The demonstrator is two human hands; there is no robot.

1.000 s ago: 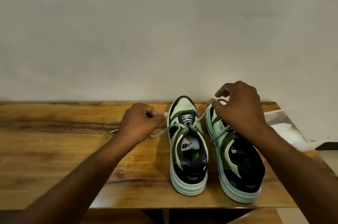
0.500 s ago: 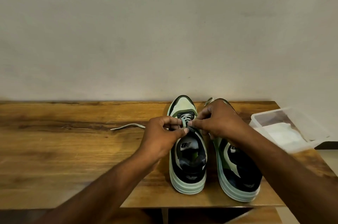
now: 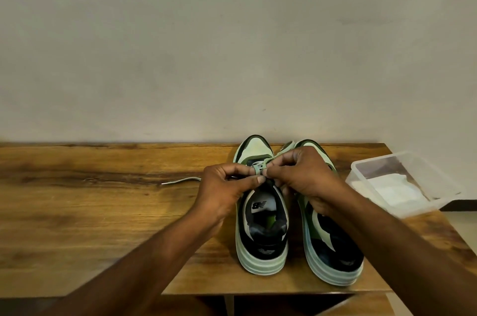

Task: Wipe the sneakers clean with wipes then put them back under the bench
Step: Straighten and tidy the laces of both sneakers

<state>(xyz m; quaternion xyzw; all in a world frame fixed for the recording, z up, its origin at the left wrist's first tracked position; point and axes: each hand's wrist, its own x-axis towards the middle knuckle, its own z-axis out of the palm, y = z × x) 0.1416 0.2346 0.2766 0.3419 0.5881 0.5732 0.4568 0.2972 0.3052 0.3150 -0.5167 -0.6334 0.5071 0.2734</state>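
Our two hands meet over the left sneaker [image 3: 262, 217]: the left hand [image 3: 227, 193] and the right hand [image 3: 300, 176] each pinch its pale green lace [image 3: 259, 168] with curled fingers, thumbs nearly touching. A loose lace end [image 3: 180, 181] trails left across the wooden counter [image 3: 90, 212]. The right sneaker [image 3: 333, 246] stands just beside the left, toes toward the wall [image 3: 232, 44]. Near the counter's right edge sits a clear plastic container [image 3: 361, 176] holding white wipes [image 3: 389, 190].
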